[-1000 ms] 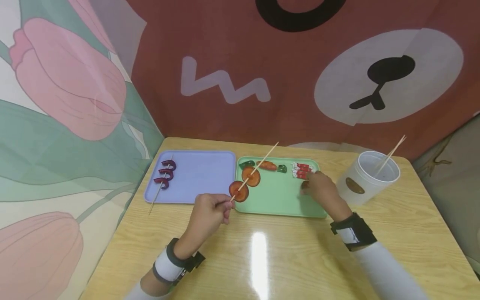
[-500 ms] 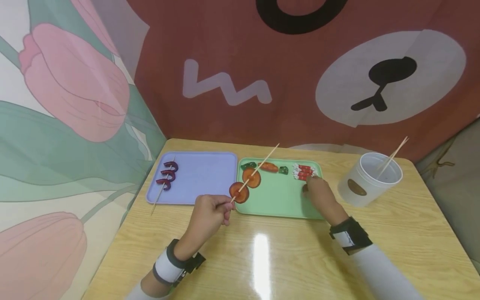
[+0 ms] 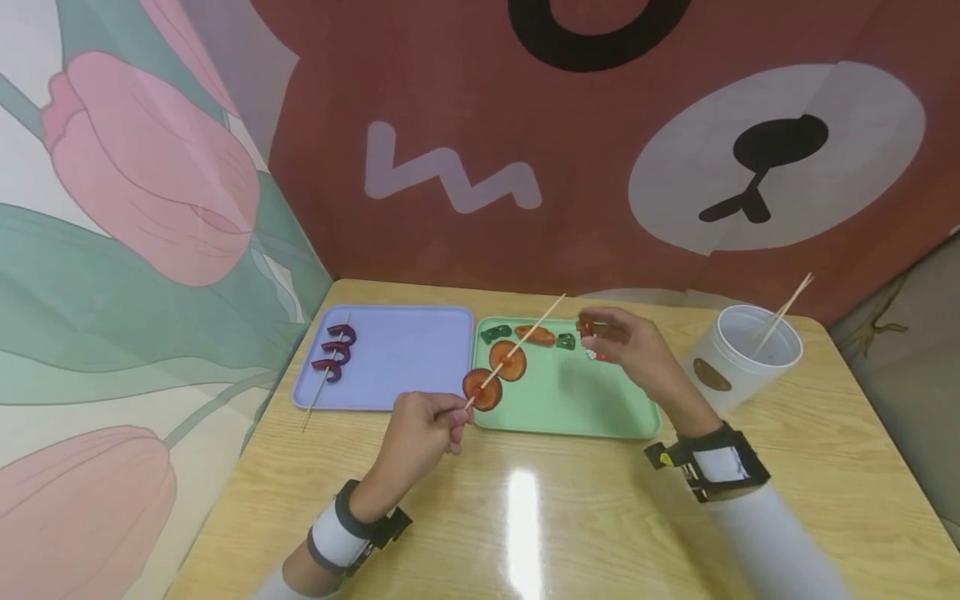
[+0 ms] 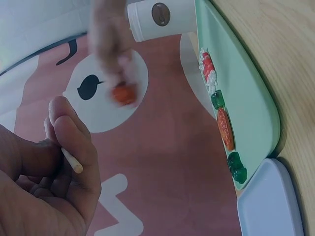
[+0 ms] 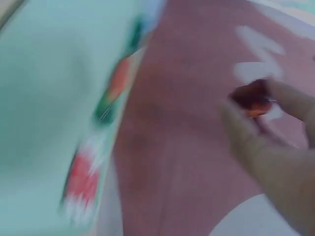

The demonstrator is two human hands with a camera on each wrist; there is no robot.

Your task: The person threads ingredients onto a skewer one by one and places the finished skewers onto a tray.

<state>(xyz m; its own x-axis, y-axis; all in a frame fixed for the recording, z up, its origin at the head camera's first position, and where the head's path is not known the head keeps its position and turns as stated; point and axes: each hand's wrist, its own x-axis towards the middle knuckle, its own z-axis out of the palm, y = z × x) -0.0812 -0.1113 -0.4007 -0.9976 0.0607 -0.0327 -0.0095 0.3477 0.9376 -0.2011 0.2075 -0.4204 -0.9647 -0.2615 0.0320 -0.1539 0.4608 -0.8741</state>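
My left hand (image 3: 423, 429) pinches the lower end of a wooden skewer (image 3: 538, 318) between thumb and fingers. Threaded on it are two round orange-brown slices with dark rims, one lower (image 3: 482, 390) and one higher (image 3: 508, 360). The skewer slants up to the right, above the green tray (image 3: 555, 404). Over that tray's right side, my right hand (image 3: 636, 348) holds a small reddish-brown piece (image 5: 255, 98) at its fingertips, apart from the skewer's point. Red pieces with white ends (image 3: 600, 357) lie below this hand, partly hidden by it.
An orange piece (image 3: 535, 335) and two green ones lie along the green tray's back edge. Left of it, a lilac tray (image 3: 408, 354) bears a skewer with purple curled pieces (image 3: 335, 350). A white tub (image 3: 716, 367) with sticks (image 3: 783, 308) stands at right; the patterned wall rises behind.
My right hand has lifted from the green tray with the reddish-brown piece, moving up and slightly left. My left hand and its skewer have hardly moved.
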